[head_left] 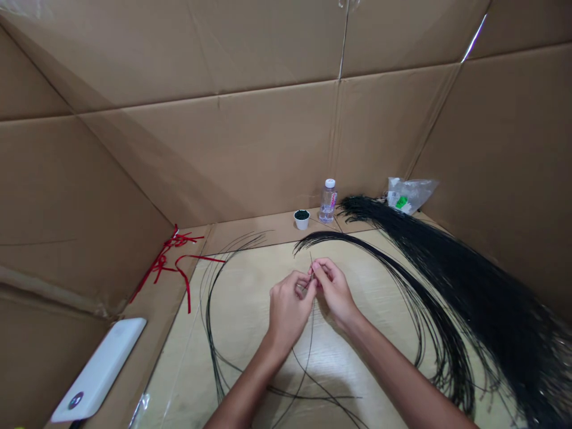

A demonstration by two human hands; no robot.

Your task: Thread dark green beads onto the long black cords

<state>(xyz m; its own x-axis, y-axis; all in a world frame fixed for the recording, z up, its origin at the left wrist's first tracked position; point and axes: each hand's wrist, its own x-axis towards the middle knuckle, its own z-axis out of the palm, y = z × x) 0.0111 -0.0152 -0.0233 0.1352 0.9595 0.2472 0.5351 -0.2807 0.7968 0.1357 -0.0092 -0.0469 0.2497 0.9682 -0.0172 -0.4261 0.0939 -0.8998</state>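
Observation:
My left hand (288, 307) and my right hand (333, 289) meet over the middle of the pale wooden table (250, 298), fingertips pinched together on a thin black strand (311, 333) that sticks up a little above them and trails down toward me. Several loose black strands (210, 316) loop across the table to the left of my hands. A curved bunch of black strands (402, 274) arcs to the right, and a thick bundle of black strands (473, 286) lies along the right side.
Cardboard walls (250, 137) enclose the table on three sides. At the back stand a small white cup (302, 218) with dark contents and a water bottle (328, 201), with a plastic bag (409, 193) to their right. Red ribbons (172, 259) and a white power bank (100, 369) lie on the left.

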